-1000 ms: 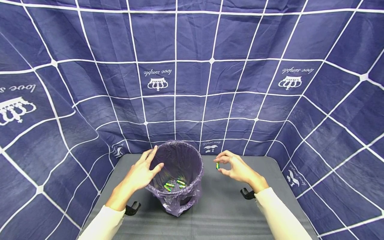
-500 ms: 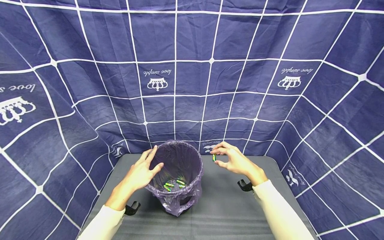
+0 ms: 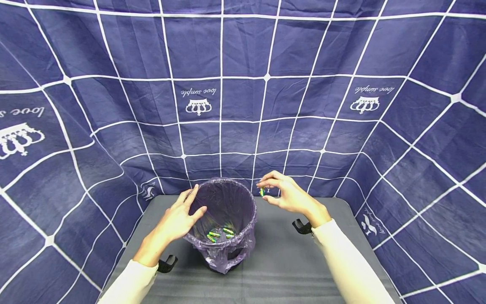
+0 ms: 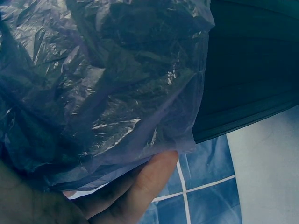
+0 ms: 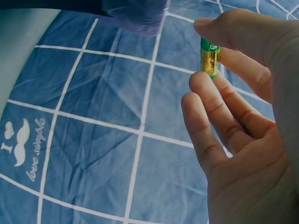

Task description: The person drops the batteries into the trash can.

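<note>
A purple-bag-lined trash bin (image 3: 248, 231) stands left of centre in the head view. My left hand (image 3: 175, 221) holds its left rim, thumb over the inside and fingers along the outside. In the left wrist view those fingers (image 4: 152, 184) lie against the crinkled bag (image 4: 103, 93). My right hand (image 3: 290, 195) pinches a small green and gold battery (image 3: 262, 191) upright between thumb and fingertips, just right of the bin's rim. The right wrist view shows the battery (image 5: 210, 58) with its upper end under the thumb. Several similar batteries (image 3: 214, 234) lie in the bottom of the bin.
The bin stands on a grey table (image 3: 281, 270). Blue cloth (image 3: 243, 97) with white grid lines hangs behind and on both sides. A black strap (image 3: 302, 226) sits at the right wrist, another strap (image 3: 167, 264) at the left.
My right hand has moved left and upward in the head view, carrying the battery closer to the bin's right rim. The left hand has stayed on the rim.
</note>
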`<action>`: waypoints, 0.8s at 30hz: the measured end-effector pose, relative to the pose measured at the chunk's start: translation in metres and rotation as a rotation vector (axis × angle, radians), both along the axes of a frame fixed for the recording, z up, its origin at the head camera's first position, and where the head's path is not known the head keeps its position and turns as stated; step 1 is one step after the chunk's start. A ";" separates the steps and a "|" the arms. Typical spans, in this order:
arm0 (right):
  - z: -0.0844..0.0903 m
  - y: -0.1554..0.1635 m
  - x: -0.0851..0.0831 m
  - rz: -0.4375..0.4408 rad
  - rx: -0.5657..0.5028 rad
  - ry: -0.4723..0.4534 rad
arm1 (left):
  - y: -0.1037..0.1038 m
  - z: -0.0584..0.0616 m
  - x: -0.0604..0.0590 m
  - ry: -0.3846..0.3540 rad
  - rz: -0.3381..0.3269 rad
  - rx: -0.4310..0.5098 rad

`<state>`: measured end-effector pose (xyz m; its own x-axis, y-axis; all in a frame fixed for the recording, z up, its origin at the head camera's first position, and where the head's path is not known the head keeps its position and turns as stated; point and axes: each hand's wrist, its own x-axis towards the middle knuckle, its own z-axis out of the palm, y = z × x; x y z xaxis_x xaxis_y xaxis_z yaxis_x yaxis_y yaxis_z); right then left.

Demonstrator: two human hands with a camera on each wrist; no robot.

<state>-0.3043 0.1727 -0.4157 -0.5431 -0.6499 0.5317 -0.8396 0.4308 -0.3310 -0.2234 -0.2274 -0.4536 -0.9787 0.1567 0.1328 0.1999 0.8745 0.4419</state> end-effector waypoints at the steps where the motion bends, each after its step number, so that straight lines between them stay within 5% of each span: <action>1: 0.002 -0.002 0.000 0.002 -0.001 -0.009 | 0.000 0.000 0.000 0.003 -0.001 -0.001; 7: 0.013 -0.014 0.000 0.025 -0.018 -0.055 | 0.000 0.001 0.000 0.000 0.001 -0.002; 24: 0.040 -0.059 -0.009 0.114 0.026 0.011 | 0.001 0.000 0.000 0.003 0.001 -0.003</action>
